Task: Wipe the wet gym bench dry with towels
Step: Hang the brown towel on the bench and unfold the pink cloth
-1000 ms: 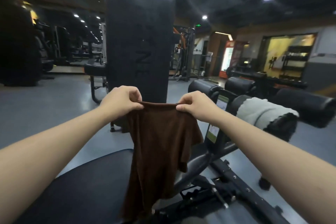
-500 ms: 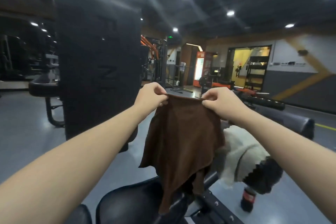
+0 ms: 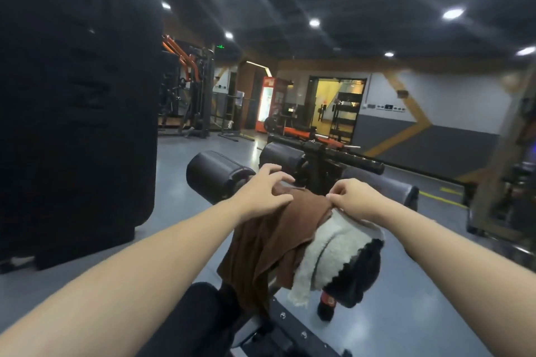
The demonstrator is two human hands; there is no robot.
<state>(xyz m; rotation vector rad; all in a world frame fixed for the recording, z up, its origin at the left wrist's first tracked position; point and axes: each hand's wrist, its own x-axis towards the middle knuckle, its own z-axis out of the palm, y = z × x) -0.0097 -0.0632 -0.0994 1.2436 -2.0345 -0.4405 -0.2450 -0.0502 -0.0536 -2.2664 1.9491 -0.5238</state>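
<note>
- Since half a second ago, both hands have come down, and the brown towel (image 3: 278, 240) now lies draped over the bench's roller pad instead of hanging in the air.
- Left hand (image 3: 262, 193) rests on the towel, arm outstretched, fingers spread and loosely bent, gripping nothing.
- Right hand (image 3: 355, 198) pinches the towel's top edge, beside a white fleecy cloth (image 3: 330, 255).
- Below, the black bench seat (image 3: 200, 316) shows.

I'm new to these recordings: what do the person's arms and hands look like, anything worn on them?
Both forearms are bare as far as the frame shows: no sleeves, gloves, watch or bands. The left hand and right hand show no rings on the visible fingers.
</note>
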